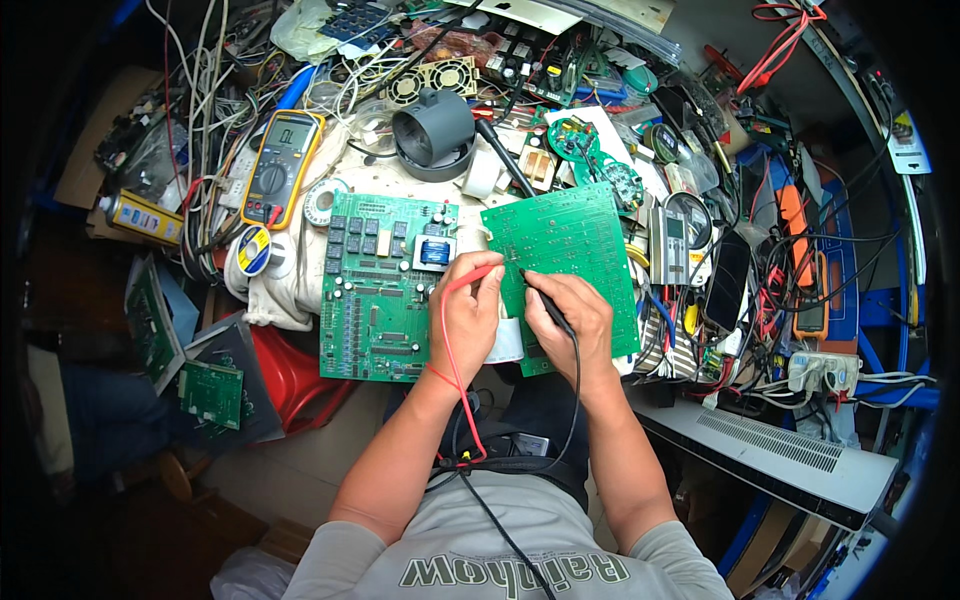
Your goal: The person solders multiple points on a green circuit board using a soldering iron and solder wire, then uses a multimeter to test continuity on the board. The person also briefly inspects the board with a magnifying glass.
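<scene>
Two probes in two hands, tips down on one bare-backed circuit board (pixel 565 255). Left fingers pressed together, pinching a red probe (pixel 478 275) near its tip; left hand (pixel 465 315) resting half on that board's left edge, half on a white slip beneath. Red lead (pixel 447 340) looping back over the wrist toward the lap. Right fingers curled tight, pinching a black probe (pixel 545 300) pen-fashion; right hand (pixel 570 320) lying on the board's lower middle, black lead (pixel 576 385) trailing down along the forearm. Probe tips close together, just apart, near the board's left-centre.

Solder side up on this board, tilted slightly, lying at bench centre over striped cloth and clutter. Just beside it to the left, touching or nearly so: a second green board (pixel 380 290), component side up, with a row of dark relays and a blue transformer (pixel 435 252). Above that, a yellow multimeter (pixel 282 165) lying tilted among white cables. A grey round fan housing (pixel 432 130) behind both boards, a soldering iron's black handle (pixel 500 155) slanting next to it. Farther left, small green boards (pixel 210 390) stacked on dark plates beside something red. Off to the right, a tangle of wires, an orange tool (pixel 793 215), a white power strip (pixel 825 370), a long grey vented case (pixel 770 450).
</scene>
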Demonstrator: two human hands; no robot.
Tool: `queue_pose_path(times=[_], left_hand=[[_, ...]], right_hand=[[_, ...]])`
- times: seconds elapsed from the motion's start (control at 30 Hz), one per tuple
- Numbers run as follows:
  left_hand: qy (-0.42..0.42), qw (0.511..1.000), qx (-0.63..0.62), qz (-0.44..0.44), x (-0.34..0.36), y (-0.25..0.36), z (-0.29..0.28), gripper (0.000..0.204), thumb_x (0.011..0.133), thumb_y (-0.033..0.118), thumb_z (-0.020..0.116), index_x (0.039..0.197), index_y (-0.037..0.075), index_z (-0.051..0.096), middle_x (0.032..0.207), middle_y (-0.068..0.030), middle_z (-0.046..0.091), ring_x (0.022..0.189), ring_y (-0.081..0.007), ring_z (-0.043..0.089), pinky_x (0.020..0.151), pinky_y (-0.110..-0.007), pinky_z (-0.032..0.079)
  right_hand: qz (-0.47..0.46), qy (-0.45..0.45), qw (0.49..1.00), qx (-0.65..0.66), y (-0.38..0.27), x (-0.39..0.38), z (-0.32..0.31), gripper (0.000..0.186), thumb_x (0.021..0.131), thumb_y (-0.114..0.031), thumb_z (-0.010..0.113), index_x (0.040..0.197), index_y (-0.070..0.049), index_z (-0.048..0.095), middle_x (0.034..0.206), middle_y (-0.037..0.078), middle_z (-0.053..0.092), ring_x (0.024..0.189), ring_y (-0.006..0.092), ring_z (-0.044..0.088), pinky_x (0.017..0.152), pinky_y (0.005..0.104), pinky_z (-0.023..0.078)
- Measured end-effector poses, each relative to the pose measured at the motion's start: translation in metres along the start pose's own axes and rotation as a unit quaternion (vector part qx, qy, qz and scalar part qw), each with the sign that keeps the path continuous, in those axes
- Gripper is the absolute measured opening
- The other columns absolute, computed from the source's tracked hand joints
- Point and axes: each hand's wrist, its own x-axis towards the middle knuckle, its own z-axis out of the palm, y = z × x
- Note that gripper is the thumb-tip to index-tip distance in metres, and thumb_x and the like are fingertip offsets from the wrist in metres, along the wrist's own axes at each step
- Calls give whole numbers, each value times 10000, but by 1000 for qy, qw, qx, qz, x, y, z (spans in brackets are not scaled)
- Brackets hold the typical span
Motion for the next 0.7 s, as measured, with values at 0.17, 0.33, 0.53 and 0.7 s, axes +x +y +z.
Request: queue_pose_path(times=[0.17, 0.33, 0.53, 0.7], left_hand=[[-15, 1000, -5, -16, -1, -1, -1, 151, 1065, 107, 668, 1165, 1, 708, 1070, -92, 745, 976, -152, 698, 868, -280, 549], [-23, 999, -18, -31, -1, -1, -1, 151, 1069, 101, 664, 1175, 0, 702, 1082, -85, 747, 989, -141, 696, 873, -272, 548], [-25, 998, -26, -43, -2, -1, 0, 149, 1067, 95, 666, 1175, -1, 704, 1088, -83, 746, 998, -133, 693, 881, -266, 546], [-20, 999, -29, -29, -2, 1, 0, 147, 1066, 96, 669, 1171, 0, 708, 1091, -83, 745, 999, -134, 690, 883, -269, 545]], right_hand=[[-5, 2, 1000, -1, 1, -1, 1, 267, 811, 15, 811, 1075, -22, 786, 971, 146, 772, 831, 313, 750, 755, 385, 608], [-16, 8, 1000, 0, 3, -1, 2, 262, 814, 16, 811, 1072, -21, 786, 969, 141, 772, 826, 308, 747, 750, 384, 606], [-10, 3, 1000, -9, 0, -1, 2, 263, 809, 17, 813, 1068, -23, 787, 969, 138, 770, 829, 307, 745, 753, 380, 604], [-11, -1, 1000, -18, -2, 2, 1, 270, 787, 26, 809, 1051, -25, 783, 964, 136, 768, 830, 309, 742, 757, 376, 598]])
